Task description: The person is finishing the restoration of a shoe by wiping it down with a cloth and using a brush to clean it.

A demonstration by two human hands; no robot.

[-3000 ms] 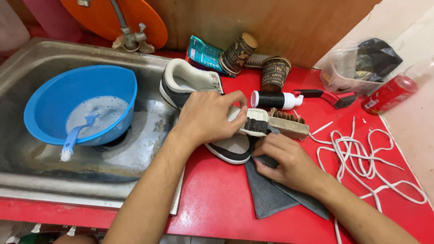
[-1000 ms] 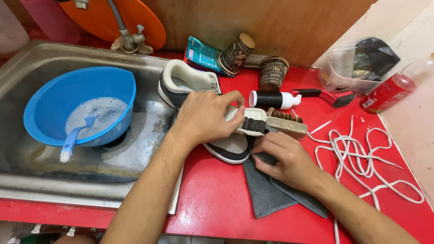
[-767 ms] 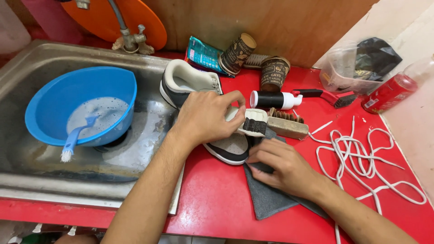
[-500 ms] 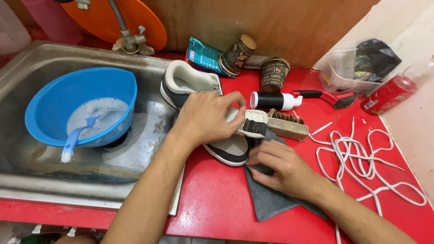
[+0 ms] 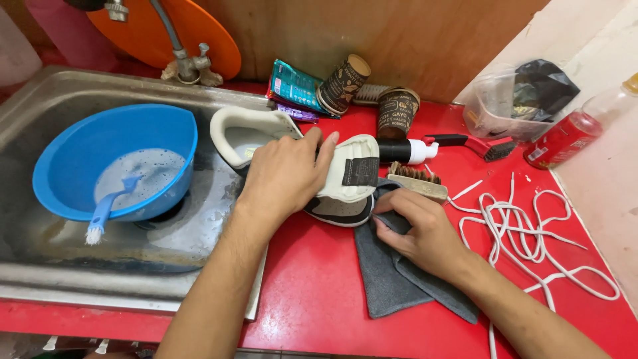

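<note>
The sneaker (image 5: 319,166) is lying across the sink's (image 5: 40,266) right rim and the red surface (image 5: 312,292), long axis running left to right, its heel opening toward the blue basin (image 5: 80,153) (tongue folded up, facing the camera). The left hand (image 5: 286,174) is pressing down on its middle, fingers spread over the tongue. The right hand (image 5: 419,229) is gripping the grey cloth (image 5: 389,279) just right of the shoe, lower than three seconds ago. White laces (image 5: 525,233) are lying farther right.
</note>
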